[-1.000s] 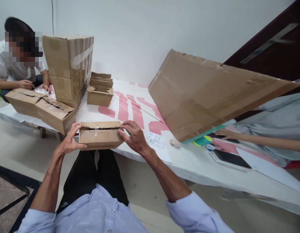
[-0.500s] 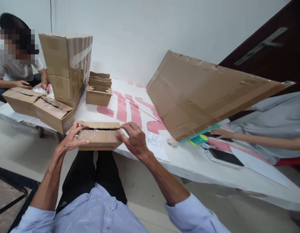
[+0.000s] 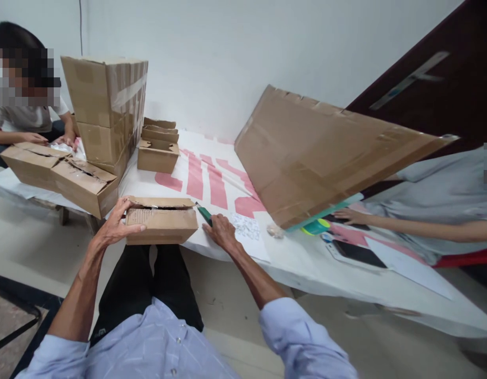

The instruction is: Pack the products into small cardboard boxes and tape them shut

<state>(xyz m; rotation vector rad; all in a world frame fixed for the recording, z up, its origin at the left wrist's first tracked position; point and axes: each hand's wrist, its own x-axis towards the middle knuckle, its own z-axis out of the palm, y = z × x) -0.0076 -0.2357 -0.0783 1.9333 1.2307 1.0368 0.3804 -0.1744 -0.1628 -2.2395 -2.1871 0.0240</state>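
A small cardboard box (image 3: 164,229) is at the table's front edge, with a gap along its ragged top seam. My left hand (image 3: 119,223) grips its left end, thumb across the front and fingers at the upper back corner. Just right of the box, my right hand (image 3: 222,231) is closed around a slim green tool (image 3: 204,213) that looks like a box cutter. Its dark tip points up and left, close to the box's top right corner. The fingers of the right hand partly hide the tool.
Two similar boxes (image 3: 85,184) stand on the left beside tall taped cartons (image 3: 109,110). Open boxes (image 3: 159,155) lie behind. A large cardboard sheet (image 3: 326,152) leans at the right, near a written paper (image 3: 247,237) and a tape roll (image 3: 316,227). People sit at both sides.
My right hand has come away from the box's right corner, slightly right and down, and the green tool now shows clearly in it. My left hand keeps its hold on the box.
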